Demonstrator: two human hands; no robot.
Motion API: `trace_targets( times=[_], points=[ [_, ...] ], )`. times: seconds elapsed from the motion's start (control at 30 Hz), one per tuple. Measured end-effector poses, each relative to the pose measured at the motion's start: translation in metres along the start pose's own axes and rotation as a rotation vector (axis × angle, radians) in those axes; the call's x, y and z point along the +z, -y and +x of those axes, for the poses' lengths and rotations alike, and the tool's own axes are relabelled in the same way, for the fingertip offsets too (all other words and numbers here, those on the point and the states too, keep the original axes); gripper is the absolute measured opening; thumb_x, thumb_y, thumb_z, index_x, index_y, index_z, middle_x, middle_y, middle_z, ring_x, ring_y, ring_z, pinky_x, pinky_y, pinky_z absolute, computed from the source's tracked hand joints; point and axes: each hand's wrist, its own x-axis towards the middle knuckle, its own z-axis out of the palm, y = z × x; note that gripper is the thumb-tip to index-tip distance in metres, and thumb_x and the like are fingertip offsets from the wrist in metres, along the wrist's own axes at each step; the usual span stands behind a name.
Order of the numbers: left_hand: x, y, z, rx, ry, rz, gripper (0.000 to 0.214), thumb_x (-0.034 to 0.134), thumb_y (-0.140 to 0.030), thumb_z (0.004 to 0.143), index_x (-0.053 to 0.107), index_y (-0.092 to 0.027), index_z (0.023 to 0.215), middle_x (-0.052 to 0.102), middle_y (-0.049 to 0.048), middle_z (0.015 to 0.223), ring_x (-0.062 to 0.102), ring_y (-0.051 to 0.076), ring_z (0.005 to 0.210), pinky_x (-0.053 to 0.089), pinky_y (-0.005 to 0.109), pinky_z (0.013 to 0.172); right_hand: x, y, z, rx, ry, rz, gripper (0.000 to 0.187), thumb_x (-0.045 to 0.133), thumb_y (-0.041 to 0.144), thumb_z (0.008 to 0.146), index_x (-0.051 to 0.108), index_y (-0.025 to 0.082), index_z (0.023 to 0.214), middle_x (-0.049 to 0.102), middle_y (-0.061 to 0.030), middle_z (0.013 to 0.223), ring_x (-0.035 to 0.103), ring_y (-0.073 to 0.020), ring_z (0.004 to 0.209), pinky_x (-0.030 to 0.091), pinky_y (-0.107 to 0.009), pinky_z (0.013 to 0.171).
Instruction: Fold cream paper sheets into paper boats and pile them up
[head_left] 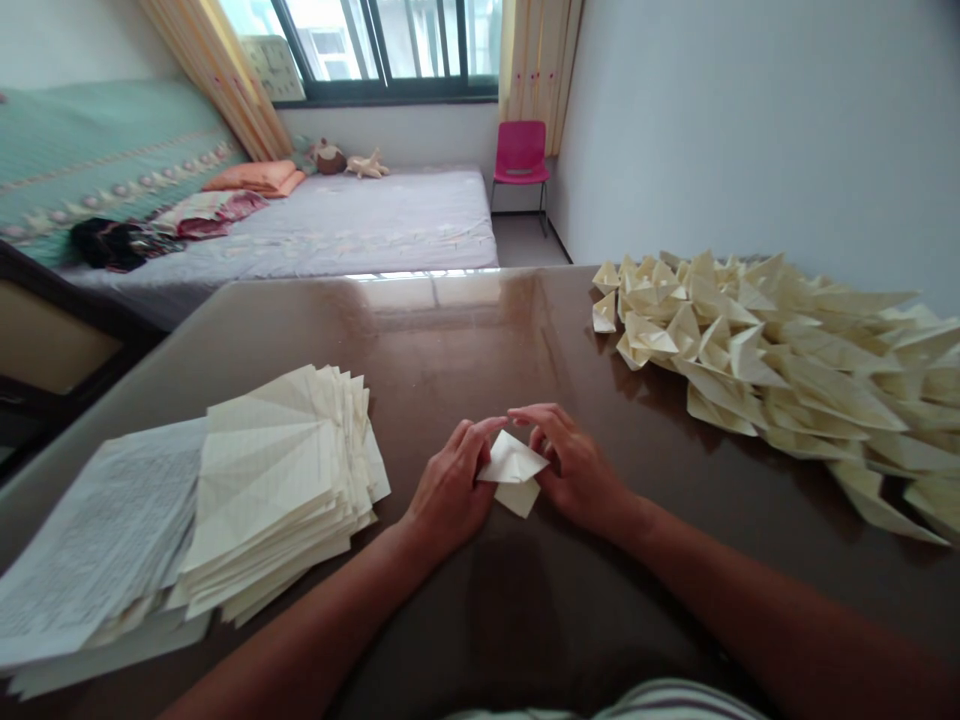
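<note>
A small folded paper [514, 460] in cream colour is held low over the brown table, between my two hands. It shows a triangular upper flap with a diamond-shaped point below it. My left hand [459, 482] grips its left corner between thumb and fingers. On the other side, my right hand [576, 462] holds the right corner, its index finger arched above the top edge. The two index fingertips come close together just over the paper. The thumbs are partly hidden.
On the left lie a stack of creased cream sheets [262, 470] and printed white sheets [112, 530]. A big heap of folded paper boats [757, 340] covers the right side of the glossy table [450, 350]. Beyond stand a bed [390, 220] and a pink chair [521, 152].
</note>
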Motion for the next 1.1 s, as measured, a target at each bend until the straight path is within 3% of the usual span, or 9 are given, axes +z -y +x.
trace_targets(
  times=[0.1, 0.2, 0.37, 0.63, 0.87, 1.1],
  points=[
    [0.003, 0.009, 0.003, -0.042, 0.094, 0.059, 0.039, 0.046, -0.007, 0.079, 0.047, -0.021, 0.115, 0.051, 0.0001, 0.087, 0.051, 0.013, 0.073, 0.042, 0.024, 0.065, 0.002, -0.014, 0.001, 0.065, 0.048, -0.031, 0.058, 0.048, -0.002, 0.069, 0.046, 0.022, 0.122, 0.054, -0.0063, 0.110, 0.054, -0.0133, 0.076, 0.048, -0.028, 0.071],
    [0.001, 0.010, 0.003, -0.036, 0.155, 0.157, 0.022, 0.044, -0.011, 0.082, 0.051, -0.021, 0.100, 0.053, 0.0007, 0.092, 0.052, 0.014, 0.075, 0.041, 0.024, 0.067, 0.002, -0.020, 0.001, 0.103, 0.072, -0.093, 0.045, 0.050, 0.001, 0.071, 0.049, 0.021, 0.110, 0.056, -0.0041, 0.102, 0.054, -0.0140, 0.077, 0.046, -0.027, 0.069],
    [-0.008, 0.005, 0.003, 0.006, 0.246, 0.289, 0.021, 0.044, -0.014, 0.086, 0.056, -0.024, 0.100, 0.055, 0.0008, 0.100, 0.054, 0.014, 0.083, 0.044, 0.024, 0.070, -0.012, -0.020, 0.004, -0.016, 0.221, -0.231, 0.027, 0.055, 0.005, 0.074, 0.058, 0.023, 0.095, 0.060, -0.0033, 0.102, 0.053, -0.0186, 0.096, 0.044, -0.031, 0.085],
    [-0.019, 0.003, 0.003, 0.152, 0.313, 0.487, 0.023, 0.039, -0.027, 0.096, 0.062, -0.024, 0.097, 0.059, 0.0027, 0.098, 0.052, 0.017, 0.090, 0.047, 0.026, 0.067, -0.037, -0.026, 0.012, -0.135, 0.409, -0.270, 0.031, 0.059, 0.012, 0.077, 0.068, 0.027, 0.103, 0.064, -0.0016, 0.108, 0.054, -0.0178, 0.097, 0.045, -0.033, 0.089],
    [-0.019, 0.011, 0.004, 0.376, 0.326, 0.461, 0.021, 0.042, -0.023, 0.096, 0.061, -0.018, 0.101, 0.060, 0.0058, 0.107, 0.050, 0.018, 0.102, 0.047, 0.030, 0.087, -0.039, -0.026, 0.012, -0.137, 0.420, -0.313, 0.036, 0.060, 0.015, 0.077, 0.069, 0.032, 0.108, 0.065, -0.0008, 0.108, 0.055, -0.0176, 0.097, 0.046, -0.034, 0.089],
    [-0.021, 0.018, 0.004, 0.409, 0.356, 0.505, 0.025, 0.043, -0.027, 0.096, 0.057, -0.027, 0.118, 0.061, 0.0027, 0.111, 0.053, 0.018, 0.100, 0.045, 0.030, 0.077, -0.048, -0.019, 0.015, -0.136, 0.462, -0.284, 0.039, 0.058, 0.015, 0.079, 0.065, 0.029, 0.115, 0.065, -0.0023, 0.113, 0.056, -0.0186, 0.102, 0.047, -0.035, 0.092]
  ],
)
